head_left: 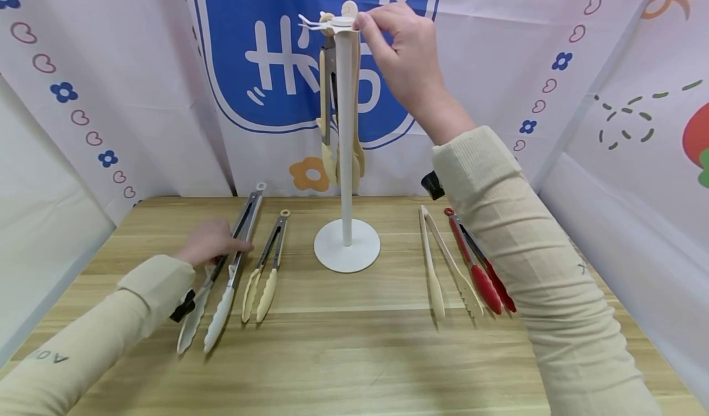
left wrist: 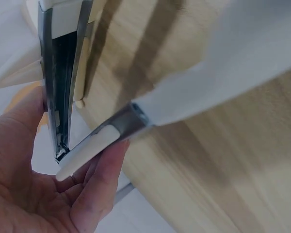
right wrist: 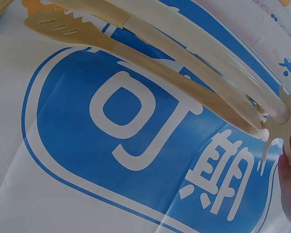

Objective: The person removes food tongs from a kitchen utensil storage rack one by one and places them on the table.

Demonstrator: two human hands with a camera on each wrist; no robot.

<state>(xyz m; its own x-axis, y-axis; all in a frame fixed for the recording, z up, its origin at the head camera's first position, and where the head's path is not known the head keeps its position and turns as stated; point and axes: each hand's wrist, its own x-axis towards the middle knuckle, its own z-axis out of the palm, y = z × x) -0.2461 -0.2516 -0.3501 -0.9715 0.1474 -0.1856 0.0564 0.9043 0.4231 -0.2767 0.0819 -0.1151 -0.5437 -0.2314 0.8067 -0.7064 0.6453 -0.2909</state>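
Observation:
My left hand [head_left: 210,242] grips a long pair of white-tipped metal tongs [head_left: 220,314] at the left. In the left wrist view the thumb and fingers [left wrist: 99,191] lie along the two spread arms of these tongs [left wrist: 97,145]. My right hand [head_left: 407,53] pinches the edge of the hooked top [head_left: 332,26] of a white utensil stand [head_left: 345,127]. Cream-coloured tongs [head_left: 327,77] hang from its hooks behind the pole. The right wrist view shows a slotted cream tongs end [right wrist: 58,29] beside the pole, with the fingers [right wrist: 286,174] at the hooked top.
Smaller cream-tipped tongs [head_left: 267,274] lie just right of the long pair. On the table's right side are all-cream tongs [head_left: 437,274] and red tongs [head_left: 480,274], the red ones partly close to my right sleeve. The stand's round base [head_left: 332,256] rests on the wooden table; a printed cloth [head_left: 149,84] hangs behind.

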